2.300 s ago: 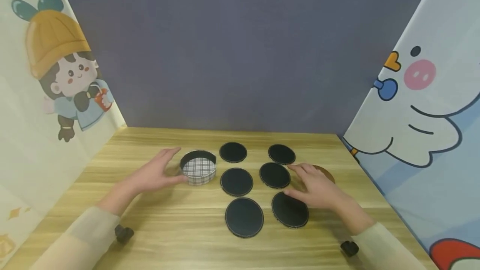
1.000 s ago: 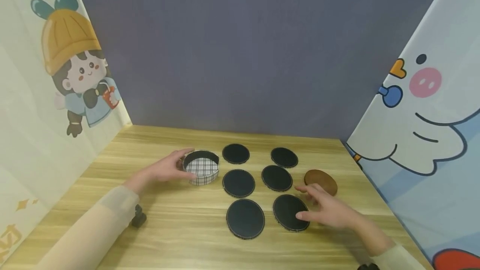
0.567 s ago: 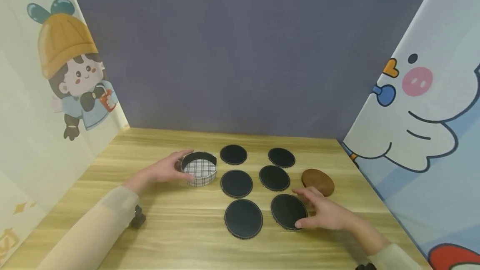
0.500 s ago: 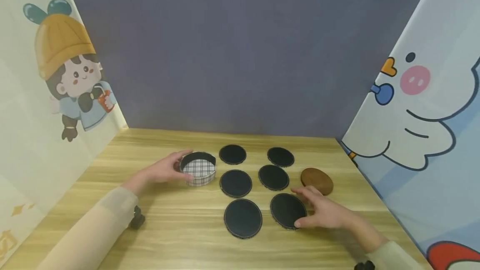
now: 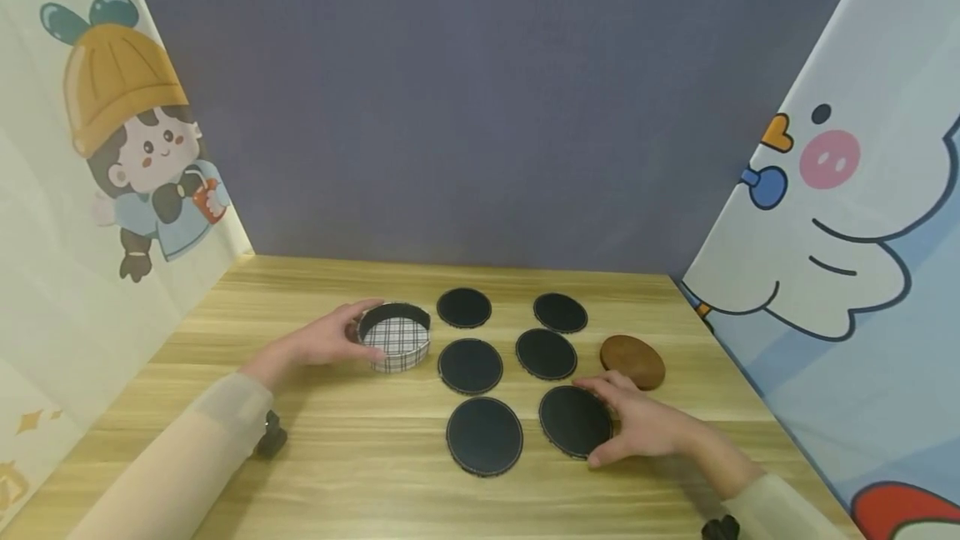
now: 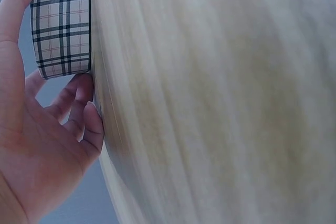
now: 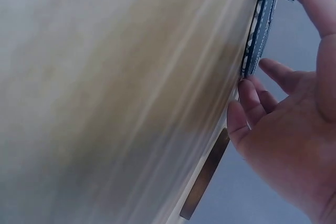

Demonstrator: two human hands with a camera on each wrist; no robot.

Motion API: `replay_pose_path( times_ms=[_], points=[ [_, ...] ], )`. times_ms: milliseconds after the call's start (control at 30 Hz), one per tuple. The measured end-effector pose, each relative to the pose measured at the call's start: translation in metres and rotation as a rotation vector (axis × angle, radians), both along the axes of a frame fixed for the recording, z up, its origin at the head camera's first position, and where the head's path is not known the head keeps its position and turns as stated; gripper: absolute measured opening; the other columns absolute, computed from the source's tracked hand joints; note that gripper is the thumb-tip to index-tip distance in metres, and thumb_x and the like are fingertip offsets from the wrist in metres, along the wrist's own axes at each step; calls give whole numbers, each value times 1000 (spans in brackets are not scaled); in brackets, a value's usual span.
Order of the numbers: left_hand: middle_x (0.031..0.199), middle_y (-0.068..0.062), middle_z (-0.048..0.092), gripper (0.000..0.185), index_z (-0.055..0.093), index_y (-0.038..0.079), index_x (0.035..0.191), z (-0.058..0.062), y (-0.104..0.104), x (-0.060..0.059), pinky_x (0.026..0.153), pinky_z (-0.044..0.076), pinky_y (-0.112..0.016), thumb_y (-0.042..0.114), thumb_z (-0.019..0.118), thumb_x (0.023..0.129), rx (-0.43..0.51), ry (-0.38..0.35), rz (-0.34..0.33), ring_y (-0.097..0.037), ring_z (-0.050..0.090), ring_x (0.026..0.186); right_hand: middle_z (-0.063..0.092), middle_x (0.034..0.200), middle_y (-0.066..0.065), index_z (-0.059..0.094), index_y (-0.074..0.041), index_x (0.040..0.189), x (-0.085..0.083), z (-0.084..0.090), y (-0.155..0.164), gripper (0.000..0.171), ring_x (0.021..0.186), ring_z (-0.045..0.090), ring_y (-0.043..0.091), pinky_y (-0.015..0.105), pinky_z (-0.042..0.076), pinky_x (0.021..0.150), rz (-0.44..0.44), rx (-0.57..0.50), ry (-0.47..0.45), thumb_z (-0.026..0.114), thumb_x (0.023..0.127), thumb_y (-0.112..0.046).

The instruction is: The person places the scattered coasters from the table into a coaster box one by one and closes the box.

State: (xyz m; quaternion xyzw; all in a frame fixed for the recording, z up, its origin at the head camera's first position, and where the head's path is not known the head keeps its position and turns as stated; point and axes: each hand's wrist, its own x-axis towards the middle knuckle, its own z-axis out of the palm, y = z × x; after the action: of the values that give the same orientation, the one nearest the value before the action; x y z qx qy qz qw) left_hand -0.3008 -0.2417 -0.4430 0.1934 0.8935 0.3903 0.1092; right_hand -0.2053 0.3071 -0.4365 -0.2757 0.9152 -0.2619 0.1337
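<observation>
This looks like a small staged recording booth rather than a lived-in room. A wooden table (image 5: 375,440) is boxed in on three sides: behind it hangs a plain grey-blue backdrop (image 5: 465,107), to its left a pale cloth printed with a cartoon child in a yellow hat (image 5: 131,127), and to its right a blue cloth with a white cartoon duck (image 5: 840,215). The cloths come right down to the table's edges and shut out whatever lies beyond. Small black camera mounts (image 5: 268,438) show at the person's wrists above the table.
</observation>
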Motion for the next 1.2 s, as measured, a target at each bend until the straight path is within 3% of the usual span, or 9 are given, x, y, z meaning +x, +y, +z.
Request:
replay_pose_path(
  times_ms=[233, 367, 733, 1200],
  points=[
    [155, -33, 44, 115, 24, 11, 175, 1, 1, 1, 105, 61, -56, 41, 93, 88, 8, -12, 4, -41, 65, 129, 45, 148, 12, 48, -15, 164, -3, -1, -1, 107, 140, 40, 38, 54, 47, 109, 23, 13, 11, 99, 76, -49],
    [155, -34, 42, 115, 24, 11, 175, 0, 0, 2, 104, 62, -54, 41, 94, 88, 7, -12, 7, -41, 65, 128, 45, 149, 12, 50, -18, 164, -3, -1, -4, 108, 140, 39, 39, 57, 46, 108, 30, 20, 21, 100, 73, -47],
    [158, -33, 41, 115, 24, 14, 175, -2, -2, 1, 105, 62, -53, 42, 94, 87, 15, -24, 13, -39, 65, 129, 45, 149, 8, 52, -20, 163, -5, -2, -11, 109, 139, 39, 37, 58, 44, 107, 8, 55, 20, 100, 68, -45],
    [160, -34, 39, 116, 24, 14, 175, -3, 0, 0, 105, 61, -56, 42, 94, 88, 8, -32, 24, -43, 62, 132, 50, 138, 4, 57, -18, 156, -4, -6, -13, 106, 128, 46, 26, 44, 49, 102, 10, 106, 121, 100, 64, -50]
  ],
)
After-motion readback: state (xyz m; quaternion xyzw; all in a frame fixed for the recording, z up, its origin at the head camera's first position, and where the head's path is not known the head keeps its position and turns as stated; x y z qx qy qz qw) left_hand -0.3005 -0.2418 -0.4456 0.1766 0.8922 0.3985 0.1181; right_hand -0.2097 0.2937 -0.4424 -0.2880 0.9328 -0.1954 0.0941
